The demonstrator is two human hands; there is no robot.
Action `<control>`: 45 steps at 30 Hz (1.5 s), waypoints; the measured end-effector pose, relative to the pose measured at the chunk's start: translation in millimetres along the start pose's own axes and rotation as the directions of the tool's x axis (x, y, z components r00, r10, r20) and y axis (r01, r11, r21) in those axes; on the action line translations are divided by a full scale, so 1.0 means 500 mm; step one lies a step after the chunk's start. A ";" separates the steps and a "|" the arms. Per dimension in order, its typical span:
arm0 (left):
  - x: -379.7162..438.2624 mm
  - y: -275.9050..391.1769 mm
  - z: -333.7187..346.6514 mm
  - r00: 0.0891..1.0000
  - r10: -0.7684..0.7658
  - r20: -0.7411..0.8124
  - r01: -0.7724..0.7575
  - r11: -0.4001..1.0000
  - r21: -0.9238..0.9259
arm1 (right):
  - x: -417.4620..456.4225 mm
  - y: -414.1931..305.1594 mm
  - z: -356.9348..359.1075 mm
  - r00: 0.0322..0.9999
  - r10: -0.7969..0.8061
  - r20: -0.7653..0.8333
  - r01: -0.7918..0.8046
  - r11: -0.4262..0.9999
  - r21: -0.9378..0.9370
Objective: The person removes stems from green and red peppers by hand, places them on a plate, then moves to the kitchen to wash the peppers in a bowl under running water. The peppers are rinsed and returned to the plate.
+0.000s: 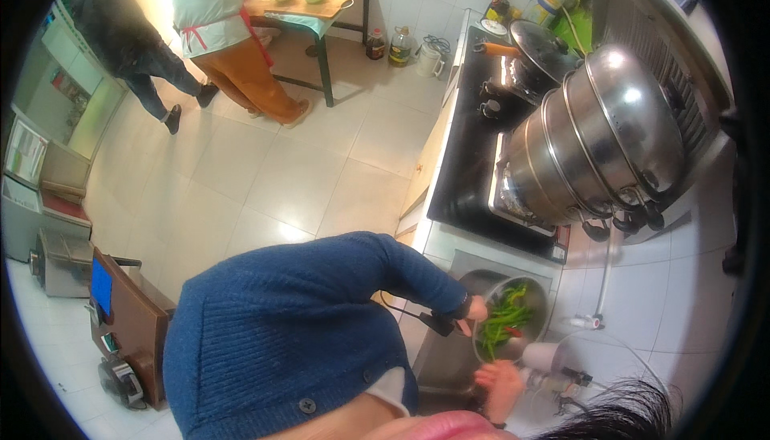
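A round metal basin [541,313] is in the sink [442,359], filled with long green peppers [505,319] and a little red among them. My left hand [476,309], at the end of a blue knit sleeve, grips the basin's near rim. Low in the picture, my right hand [500,387] is blurred beside the basin's lower rim. Its fingers are bent, and whether they hold anything is unclear. A pale cup-like vessel [541,356] and tap fittings [550,381] stand by that hand. Part of another metal vessel [472,279] shows behind the basin.
A tall stacked metal steamer [595,133] and a lidded pan [541,49] stand on the black hob [460,181]. Two people [129,31] [222,37] stand near a table [295,4] bearing cut vegetables. Bottles [400,47] stand on the floor; a brown cabinet [129,325] is behind me.
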State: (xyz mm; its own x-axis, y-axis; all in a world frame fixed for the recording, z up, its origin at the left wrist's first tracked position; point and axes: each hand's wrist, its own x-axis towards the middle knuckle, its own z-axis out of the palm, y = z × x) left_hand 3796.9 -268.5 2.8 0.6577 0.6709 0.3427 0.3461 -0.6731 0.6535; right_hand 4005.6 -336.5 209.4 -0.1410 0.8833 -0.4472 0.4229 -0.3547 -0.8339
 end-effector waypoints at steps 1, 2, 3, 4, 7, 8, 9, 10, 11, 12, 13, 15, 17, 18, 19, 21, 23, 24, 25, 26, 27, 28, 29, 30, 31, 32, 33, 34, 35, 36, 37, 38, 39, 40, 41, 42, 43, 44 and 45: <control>0.000 -0.023 0.031 0.998 -0.055 -0.015 0.049 0.970 -0.240 | -0.001 -0.050 -0.006 0.985 -0.172 -0.013 0.172 0.985 -0.018; 0.001 -0.044 0.064 0.994 -0.109 -0.019 0.088 0.880 -0.467 | 0.014 -0.091 -0.016 0.964 -0.250 -0.092 0.254 0.967 0.035; 0.013 -0.054 0.066 0.993 -0.118 -0.017 0.095 0.873 -0.479 | 0.044 -0.126 -0.031 0.931 -0.321 -0.174 0.338 0.938 0.076; 0.026 -0.060 0.063 0.993 -0.115 -0.007 0.097 0.871 -0.482 | 0.088 -0.161 -0.048 0.900 -0.358 -0.247 0.394 0.912 0.115; 0.040 -0.046 0.046 0.999 -0.014 0.033 0.015 0.999 -0.047 | 0.202 -0.183 -0.125 0.871 -0.361 -0.334 0.437 0.880 0.188; 0.043 -0.044 0.051 1.000 0.013 0.018 -0.012 0.999 -0.034 | 0.237 -0.182 -0.144 0.876 -0.352 -0.331 0.431 0.878 0.206; 0.045 -0.038 0.043 0.999 0.039 0.006 -0.039 0.999 -0.019 | 0.264 -0.174 -0.159 0.865 -0.352 -0.357 0.400 0.914 0.069; 0.053 -0.029 0.035 0.990 -0.047 0.135 0.048 0.999 -0.002 | 0.286 -0.160 -0.174 0.853 -0.357 -0.380 0.359 0.931 -0.069; 0.057 -0.031 0.033 0.983 -0.044 0.176 0.048 0.999 -0.017 | 0.302 -0.136 -0.193 0.834 -0.360 -0.418 0.304 0.932 -0.197; 0.060 -0.030 0.035 0.980 -0.057 0.192 0.065 0.997 -0.033 | 0.327 -0.116 -0.212 0.810 -0.424 -0.405 0.342 0.903 -0.260; 0.064 -0.030 0.038 0.976 -0.069 0.209 0.081 0.995 -0.049 | 0.349 -0.104 -0.243 0.842 -0.392 -0.371 0.301 0.911 -0.281; 0.067 -0.020 0.035 0.979 -0.077 0.186 0.083 0.996 -0.024 | 0.380 -0.083 -0.274 0.899 -0.312 -0.309 0.213 0.925 -0.315; 0.059 -0.030 0.039 0.981 -0.077 0.176 0.083 0.996 -0.028 | 0.346 -0.138 -0.220 0.922 -0.230 -0.312 0.197 0.971 -0.132; 0.061 -0.025 0.035 0.979 -0.076 0.190 0.078 0.997 -0.004 | 0.320 -0.155 -0.210 0.924 -0.226 -0.308 0.217 0.974 -0.065; 0.063 -0.019 0.032 0.976 -0.075 0.203 0.073 0.997 0.020 | 0.306 -0.168 -0.206 0.926 -0.223 -0.303 0.235 0.972 0.002; 0.067 -0.006 0.021 0.970 -0.065 0.236 0.058 0.998 0.039 | 0.298 -0.171 -0.242 0.927 -0.205 -0.314 0.233 0.971 0.052; 0.071 -0.004 0.014 0.964 -0.062 0.260 0.055 0.998 0.034 | 0.303 -0.187 -0.292 0.932 -0.217 -0.289 0.210 0.976 -0.056; 0.070 -0.004 0.010 0.965 -0.046 0.257 0.038 0.999 0.036 | 0.308 -0.203 -0.317 0.937 -0.233 -0.259 0.191 0.965 -0.179; 0.070 -0.001 0.007 0.967 -0.029 0.254 0.020 0.999 0.037 | 0.310 -0.209 -0.333 0.942 -0.245 -0.229 0.171 0.939 -0.300; 0.067 -0.002 0.000 0.971 -0.024 0.240 0.015 0.999 0.041 | 0.329 -0.210 -0.327 0.904 -0.315 -0.288 0.229 0.927 -0.296; 0.064 -0.004 -0.007 0.972 -0.036 0.234 0.026 0.999 0.043 | 0.356 -0.203 -0.331 0.855 -0.444 -0.267 0.308 0.850 -0.428; 0.063 -0.005 -0.010 0.971 -0.041 0.234 0.032 0.999 0.041 | 0.382 -0.185 -0.343 0.793 -0.562 -0.236 0.368 0.750 -0.549; 0.066 -0.004 -0.009 0.967 -0.023 0.253 0.015 0.999 0.035 | 0.387 -0.155 -0.363 0.719 -0.661 -0.216 0.392 0.642 -0.659; 0.062 -0.006 -0.006 0.959 -0.128 0.253 0.161 0.980 -0.116 | 0.419 -0.148 -0.371 0.766 -0.602 -0.227 0.315 0.658 -0.684; 0.062 -0.009 0.000 0.936 -0.205 0.286 0.282 0.923 -0.260 | 0.426 -0.132 -0.380 0.801 -0.534 -0.269 0.216 0.678 -0.702; 0.064 -0.013 0.004 0.932 -0.212 0.294 0.300 0.905 -0.301 | 0.432 -0.118 -0.392 0.829 -0.465 -0.312 0.117 0.689 -0.715; 0.062 -0.016 0.003 0.927 -0.233 0.293 0.329 0.881 -0.341 | 0.439 -0.121 -0.385 0.844 -0.435 -0.315 0.066 0.666 -0.743; 0.062 -0.008 -0.012 0.947 -0.184 0.263 0.259 0.922 -0.287 | 0.437 -0.125 -0.370 0.857 -0.402 -0.323 0.011 0.640 -0.768; 0.064 0.000 -0.027 0.963 -0.134 0.234 0.188 0.955 -0.229 | 0.436 -0.131 -0.354 0.868 -0.369 -0.331 -0.042 0.610 -0.791; 0.070 0.006 -0.049 0.974 -0.076 0.211 0.112 0.980 -0.165 | 0.421 -0.152 -0.324 0.872 -0.340 -0.351 -0.057 0.643 -0.764; 0.071 0.016 -0.064 0.981 -0.019 0.192 0.039 0.994 -0.101 | 0.397 -0.178 -0.288 0.878 -0.307 -0.367 -0.073 0.672 -0.737; 0.071 0.022 -0.071 0.983 0.048 0.178 -0.042 0.998 -0.037 | 0.385 -0.185 -0.281 0.880 -0.288 -0.379 -0.090 0.682 -0.726; 0.073 0.020 -0.069 0.981 0.024 0.191 -0.022 1.000 -0.011 | 0.382 -0.194 -0.270 0.883 -0.273 -0.381 -0.099 0.687 -0.720; 0.080 0.015 -0.060 0.979 -0.001 0.205 -0.002 1.000 0.015 | 0.385 -0.194 -0.270 0.887 -0.271 -0.374 -0.103 0.674 -0.732; 0.089 0.013 -0.049 0.975 -0.024 0.220 0.016 0.999 0.039 | 0.388 -0.193 -0.271 0.890 -0.268 -0.368 -0.109 0.661 -0.743; 0.105 0.000 -0.002 0.960 -0.116 0.255 0.085 0.988 0.130 | 0.391 -0.192 -0.273 0.892 -0.352 -0.284 -0.046 0.554 -0.831; 0.111 -0.003 0.001 0.967 -0.084 0.240 0.068 0.995 0.074 | 0.398 -0.178 -0.282 0.886 -0.419 -0.200 0.007 0.442 -0.897; 0.114 -0.005 0.006 0.973 -0.049 0.227 0.047 0.999 0.016 | 0.404 -0.162 -0.293 0.879 -0.452 -0.150 0.002 0.319 -0.948; 0.119 -0.012 0.007 0.976 -0.014 0.217 0.023 0.999 -0.038 | 0.411 -0.141 -0.308 0.869 -0.484 -0.105 -0.011 0.194 -0.981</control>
State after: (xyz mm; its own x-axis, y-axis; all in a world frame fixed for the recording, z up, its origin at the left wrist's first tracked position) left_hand 3836.3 -225.5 16.9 0.7821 0.5969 0.1791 0.3353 -0.6453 0.6865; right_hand 4084.8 -83.0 226.3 -0.2327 0.9713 0.0490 0.9616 0.2223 0.1610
